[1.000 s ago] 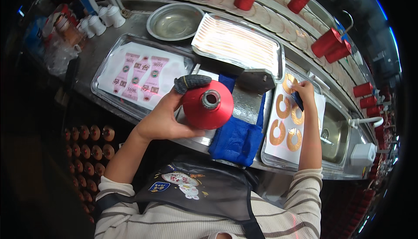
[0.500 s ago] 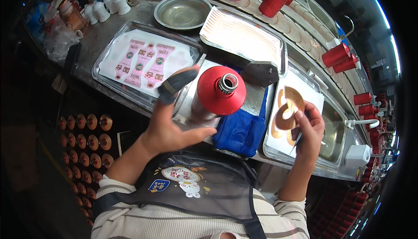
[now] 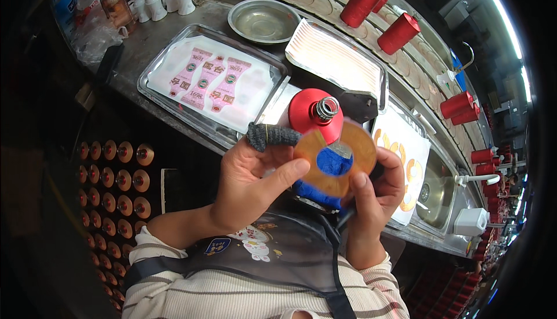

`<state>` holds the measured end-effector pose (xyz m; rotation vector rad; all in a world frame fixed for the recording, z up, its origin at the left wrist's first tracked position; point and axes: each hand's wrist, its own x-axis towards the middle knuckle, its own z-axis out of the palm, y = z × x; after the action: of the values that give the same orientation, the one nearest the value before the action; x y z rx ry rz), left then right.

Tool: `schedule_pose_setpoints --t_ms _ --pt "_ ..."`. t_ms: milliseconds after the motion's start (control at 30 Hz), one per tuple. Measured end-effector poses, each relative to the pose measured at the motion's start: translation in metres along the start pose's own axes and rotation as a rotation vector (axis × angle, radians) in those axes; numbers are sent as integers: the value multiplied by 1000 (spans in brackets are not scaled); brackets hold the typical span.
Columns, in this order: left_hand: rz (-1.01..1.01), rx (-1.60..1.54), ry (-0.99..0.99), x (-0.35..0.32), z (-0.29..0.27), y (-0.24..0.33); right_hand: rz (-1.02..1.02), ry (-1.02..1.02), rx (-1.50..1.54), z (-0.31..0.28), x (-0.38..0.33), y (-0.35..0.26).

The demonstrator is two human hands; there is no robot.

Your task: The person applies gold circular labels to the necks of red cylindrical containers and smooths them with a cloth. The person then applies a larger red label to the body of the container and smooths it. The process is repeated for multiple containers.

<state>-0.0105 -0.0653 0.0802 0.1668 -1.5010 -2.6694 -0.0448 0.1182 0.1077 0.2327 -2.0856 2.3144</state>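
Observation:
A gold ring-shaped decal (image 3: 362,145) is stretched between my two hands in front of my chest. My left hand (image 3: 246,182), its index finger in a dark finger sleeve (image 3: 270,136), pinches the ring's left edge. On the opposite edge, my right hand (image 3: 377,194) grips it between thumb and fingers. A thin dark object (image 3: 346,213), too blurred to name, shows beside the right hand. Just beyond the ring stands a red bottle (image 3: 304,110) with a bare threaded neck, its lower part hidden. Through the ring's hole a blue cloth (image 3: 332,162) is seen.
To the left, a metal tray (image 3: 142,81) holds pink printed decals on white paper. A white sheet with gold ring decals (image 3: 415,174) lies at right, before a sink (image 3: 447,203). Farther back are a metal basin (image 3: 264,20), a striped-lined tray (image 3: 336,52) and red bottles (image 3: 399,33) on a slatted conveyor.
My left hand has come right and taken hold of the ring decal's left edge. The right hand has brought the decal left from over the sheet, in front of the bottle. The view has shifted.

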Motion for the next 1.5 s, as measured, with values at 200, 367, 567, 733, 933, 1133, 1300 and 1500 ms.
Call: schedule_pose_setpoints --t_ms 200,367,567,733,933,1133,1300,1500 --pt "229 227 131 29 -2 -31 -177 85 -146 10 41 39" --pt "320 512 147 32 -16 -43 9 63 2 5 58 48" --pt "71 33 -84 66 -27 -39 22 -20 43 2 46 50" --pt "142 85 -173 55 -13 -50 -82 23 -101 5 44 53" --pt "177 92 -184 50 -8 -58 -53 -25 -81 -10 57 39" --pt "210 91 -138 50 -7 -62 -161 89 -81 2 59 52" --pt "188 60 -94 48 -4 -68 39 59 -81 9 62 39" --pt "126 -3 -115 42 -2 -64 -21 -78 -79 -8 59 44"
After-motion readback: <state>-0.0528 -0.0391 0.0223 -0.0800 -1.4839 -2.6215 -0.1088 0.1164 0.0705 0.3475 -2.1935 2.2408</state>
